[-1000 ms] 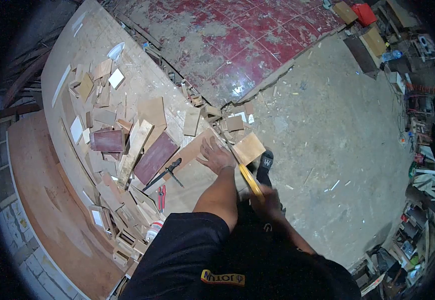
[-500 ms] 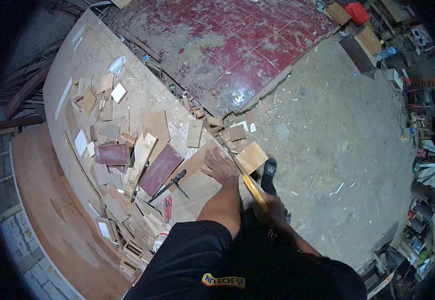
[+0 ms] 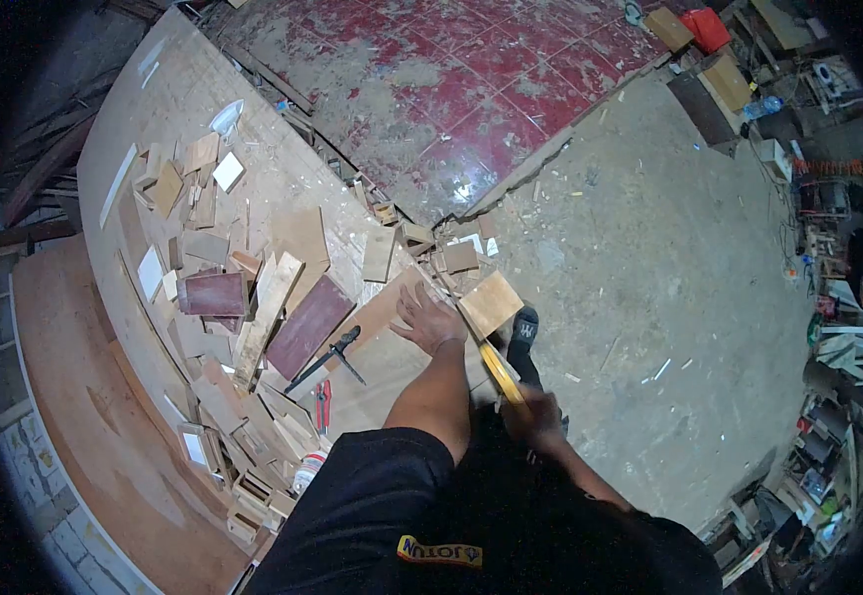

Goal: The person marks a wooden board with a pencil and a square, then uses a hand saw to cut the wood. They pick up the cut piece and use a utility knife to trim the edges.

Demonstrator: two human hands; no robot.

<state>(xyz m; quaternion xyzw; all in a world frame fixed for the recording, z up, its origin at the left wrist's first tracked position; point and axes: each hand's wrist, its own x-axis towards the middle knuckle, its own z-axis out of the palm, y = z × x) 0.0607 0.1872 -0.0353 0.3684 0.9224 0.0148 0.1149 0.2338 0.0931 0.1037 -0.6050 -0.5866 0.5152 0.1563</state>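
Note:
My left hand (image 3: 429,321) lies flat with its fingers spread on a long light-brown board (image 3: 388,309) at the table's edge. In my right hand (image 3: 536,415) is the yellow grip of a hand saw (image 3: 500,371), its blade running along the board's right end. The blade's teeth are too narrow to make out. Just beyond the blade a square light-wood piece (image 3: 492,304) sticks out past the table edge. Left of my left hand, a black bar clamp (image 3: 338,355) lies across the board's near end, with red-handled pliers (image 3: 323,405) below it.
Several offcuts and two dark red-brown panels (image 3: 309,326) crowd the worktable (image 3: 283,149). A clothes iron (image 3: 226,117) stands farther back. My socked foot (image 3: 523,327) is on the concrete floor (image 3: 649,278), near the table edge. Scrap wood and tools line the right wall.
The whole view has shifted slightly left. My left hand keeps its place on the board, and the saw stays in my right hand at nearly the same spot.

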